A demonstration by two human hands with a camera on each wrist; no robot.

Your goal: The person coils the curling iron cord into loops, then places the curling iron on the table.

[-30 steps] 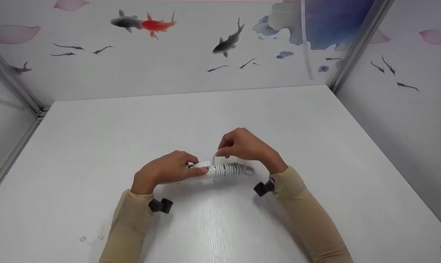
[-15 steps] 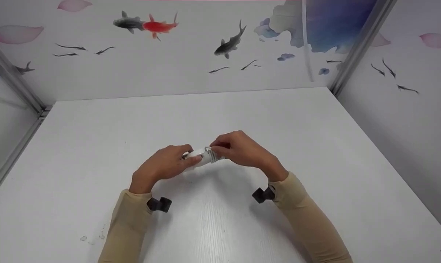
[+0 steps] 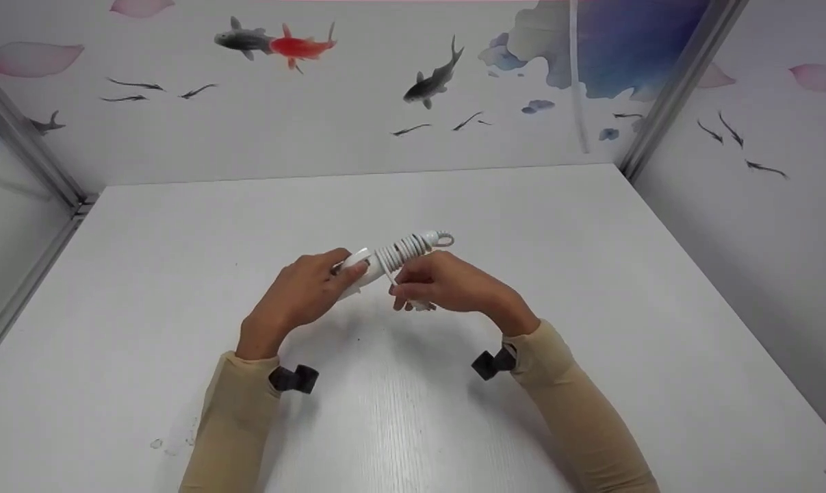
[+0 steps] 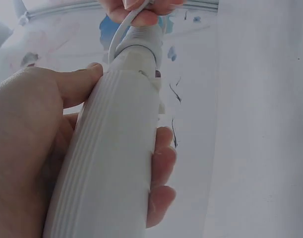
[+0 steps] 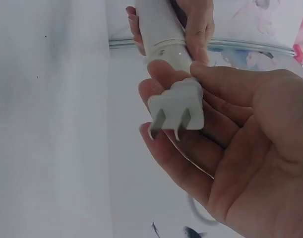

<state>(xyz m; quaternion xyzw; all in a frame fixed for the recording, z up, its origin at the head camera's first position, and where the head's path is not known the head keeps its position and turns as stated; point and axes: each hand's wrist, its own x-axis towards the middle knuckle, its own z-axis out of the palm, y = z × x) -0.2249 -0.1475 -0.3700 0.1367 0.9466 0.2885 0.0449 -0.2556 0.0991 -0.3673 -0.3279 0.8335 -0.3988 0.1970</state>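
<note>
My left hand (image 3: 293, 291) grips a white cylindrical appliance with a ribbed side (image 4: 116, 148), thumb on one side and fingers round the other. Several turns of white power cord (image 3: 407, 250) are wound round its narrower part, and a small cord loop (image 3: 445, 238) sticks out at the far end. Just this side of the coil, my right hand (image 3: 460, 284) pinches the cord's free end between thumb and fingers. The white two-pin plug (image 5: 176, 106) lies over the curled fingers in the right wrist view, pins pointing toward the camera. The appliance is tilted, its far end up to the right.
Both hands are over a white table (image 3: 385, 424) with small marks at the lower left. A back wall (image 3: 303, 130) printed with fish and a right side wall (image 3: 748, 226) enclose it, with metal frame posts (image 3: 686, 82) at the corners.
The appliance has risen and turned, its coiled end swinging up to the right. My right hand has carried the cord from above the coil round to its near side.
</note>
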